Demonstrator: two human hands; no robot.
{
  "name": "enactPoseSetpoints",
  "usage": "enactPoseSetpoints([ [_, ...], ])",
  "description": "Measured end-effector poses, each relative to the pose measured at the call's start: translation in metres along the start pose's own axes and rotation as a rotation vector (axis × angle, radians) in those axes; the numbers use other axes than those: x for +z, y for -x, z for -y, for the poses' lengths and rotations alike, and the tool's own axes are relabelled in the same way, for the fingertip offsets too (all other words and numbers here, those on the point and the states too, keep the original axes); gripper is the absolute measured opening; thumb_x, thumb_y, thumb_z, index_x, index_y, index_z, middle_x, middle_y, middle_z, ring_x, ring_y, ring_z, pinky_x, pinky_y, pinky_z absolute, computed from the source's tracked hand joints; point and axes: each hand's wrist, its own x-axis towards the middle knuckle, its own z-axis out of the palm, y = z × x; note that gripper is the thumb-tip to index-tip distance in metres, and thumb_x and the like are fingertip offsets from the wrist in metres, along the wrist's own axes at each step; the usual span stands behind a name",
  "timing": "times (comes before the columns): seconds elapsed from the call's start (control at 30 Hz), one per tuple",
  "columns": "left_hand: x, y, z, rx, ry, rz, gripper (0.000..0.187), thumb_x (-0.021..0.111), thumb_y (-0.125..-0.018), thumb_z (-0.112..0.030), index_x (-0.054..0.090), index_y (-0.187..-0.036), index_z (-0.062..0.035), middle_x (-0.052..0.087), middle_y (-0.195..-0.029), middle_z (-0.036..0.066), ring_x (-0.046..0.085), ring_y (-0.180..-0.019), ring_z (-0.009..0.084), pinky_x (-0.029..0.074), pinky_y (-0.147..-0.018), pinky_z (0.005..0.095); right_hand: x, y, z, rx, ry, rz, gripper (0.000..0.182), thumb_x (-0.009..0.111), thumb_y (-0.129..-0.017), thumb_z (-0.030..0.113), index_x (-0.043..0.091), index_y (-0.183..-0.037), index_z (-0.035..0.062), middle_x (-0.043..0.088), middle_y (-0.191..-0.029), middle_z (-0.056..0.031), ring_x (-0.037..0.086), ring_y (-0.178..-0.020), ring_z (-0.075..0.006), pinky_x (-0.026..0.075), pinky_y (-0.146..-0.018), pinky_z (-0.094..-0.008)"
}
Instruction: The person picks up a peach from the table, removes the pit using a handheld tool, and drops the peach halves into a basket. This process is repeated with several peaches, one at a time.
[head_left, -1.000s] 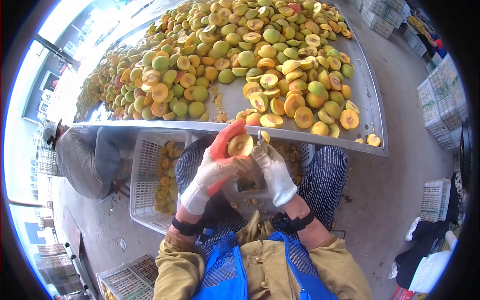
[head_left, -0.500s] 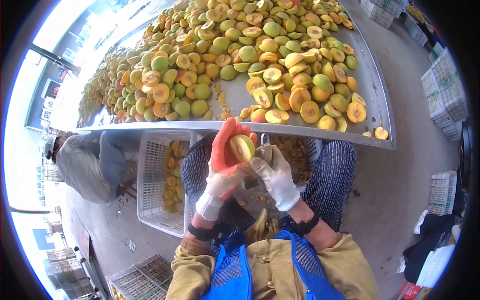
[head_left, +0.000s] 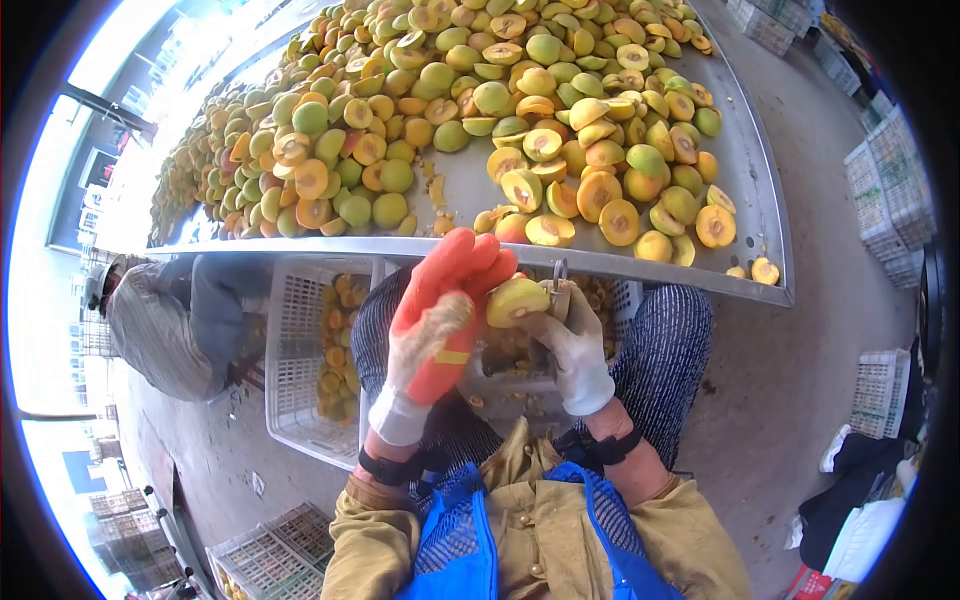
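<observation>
A yellow-green peach half (head_left: 517, 302) is between my two hands, just below the table's front edge. My left hand (head_left: 430, 330), in an orange-coated glove, has its fingers stretched out, and their inner side touches the fruit. My right hand (head_left: 577, 340), in a whitish glove, is closed around a small metal looped tool (head_left: 559, 272). Its thumb presses under the peach half, and the loop stands up beside the fruit's right edge. The tool's handle is hidden in the glove, and the cut face is mostly turned out of sight.
A metal table (head_left: 735, 170) bears a large heap of halved peaches (head_left: 440, 80). Below its edge, a white crate (head_left: 300, 400) with fruit pieces stands left of my knees. Another person (head_left: 165, 325) bends at the far left. Stacked crates (head_left: 890, 185) stand at right.
The peach half has tipped and shifted slightly right, toward my right hand. My left fingers have straightened from their curl around it. The tool has moved a little to the right.
</observation>
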Motion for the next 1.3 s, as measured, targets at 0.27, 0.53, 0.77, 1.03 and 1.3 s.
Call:
enactPoseSetpoints([
  [0.27,0.004,-0.016,-0.003,-0.482,-0.617,0.023,0.063,0.071,-0.095,-0.040,0.055,-0.143,-0.0028,0.060,-0.138,0.008,0.062,-0.118,0.0165,0.053,-0.099,0.0327,-0.002,-0.014,-0.032,-0.244,0.208,-0.048,0.019,0.069,-0.096,0.011,0.061,-0.112,0.0049,0.060,-0.083,0.0027,0.051,-0.063,-0.0034,0.043,-0.056,-0.0214],
  [0.53,-0.020,-0.013,0.010,-0.210,-0.243,-0.416,0.049,0.054,-0.106,-0.036,0.053,-0.143,-0.0031,0.068,-0.125,0.016,0.072,-0.097,0.0280,0.064,-0.078,0.0400,0.007,0.005,-0.006,-0.004,0.130,-0.033,0.031,0.057,-0.107,0.034,0.062,-0.104,0.0038,0.055,-0.071,0.0036,0.047,-0.059,-0.0034,0.040,-0.053,-0.0241],
  [0.77,-0.004,-0.009,0.028,-0.020,-0.163,-0.379,0.050,0.058,-0.104,-0.036,0.055,-0.139,-0.0014,0.064,-0.130,0.018,0.068,-0.111,0.0322,0.056,-0.101,0.0521,0.031,-0.003,-0.047,-0.243,0.355,-0.002,0.029,0.059,-0.106,0.030,0.058,-0.103,0.0007,0.062,-0.078,-0.0208,0.065,-0.070,-0.0347,0.051,-0.064,-0.0384],
  [1.03,-0.005,-0.004,0.034,-0.010,-0.104,-0.331,0.038,0.067,-0.100,-0.025,0.063,-0.126,0.0028,0.069,-0.119,0.017,0.069,-0.110,0.0279,0.059,-0.097,0.0476,0.041,-0.002,-0.059,-0.199,0.461,-0.052,0.038,0.054,-0.108,0.037,0.052,-0.098,0.0009,0.059,-0.070,-0.0213,0.065,-0.063,-0.0379,0.049,-0.058,-0.0419],
  [1.3,-0.004,-0.001,0.038,-0.075,-0.175,-0.501,0.029,0.070,-0.098,-0.024,0.066,-0.113,0.0011,0.070,-0.110,0.014,0.071,-0.097,0.0256,0.064,-0.085,0.0445,0.041,0.001,-0.072,-0.118,0.569,-0.010,0.031,0.052,-0.107,0.034,0.050,-0.111,0.0033,0.066,-0.081,-0.0272,0.065,-0.078,-0.0507,0.051,-0.061,-0.0535],
])
